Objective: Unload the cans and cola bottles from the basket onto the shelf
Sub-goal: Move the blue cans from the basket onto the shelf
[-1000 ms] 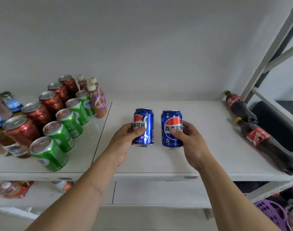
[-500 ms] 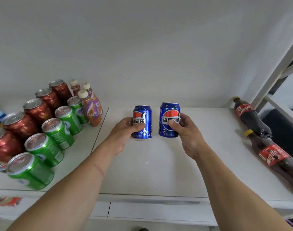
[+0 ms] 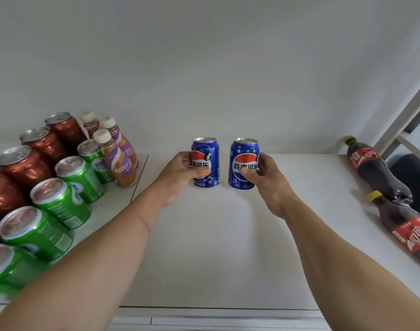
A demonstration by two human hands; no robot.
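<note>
Two blue Pepsi cans stand upright side by side near the back of the white shelf. My left hand grips the left blue can from its left side, thumb across the label. My right hand grips the right blue can from its right side. Both can bottoms sit at or just above the shelf surface; I cannot tell if they touch. Two cola bottles with red labels lie on their sides at the shelf's right end. The basket is out of view.
On the left shelf section stand rows of green cans, red cans and small Nescafe bottles. A white wall backs the shelf. A slanted white frame post rises at the right. Bare shelf lies between the arms.
Both hands have carried the blue cans farther back on the shelf, toward the wall. The view has moved closer and lower, so the basket below is no longer seen.
</note>
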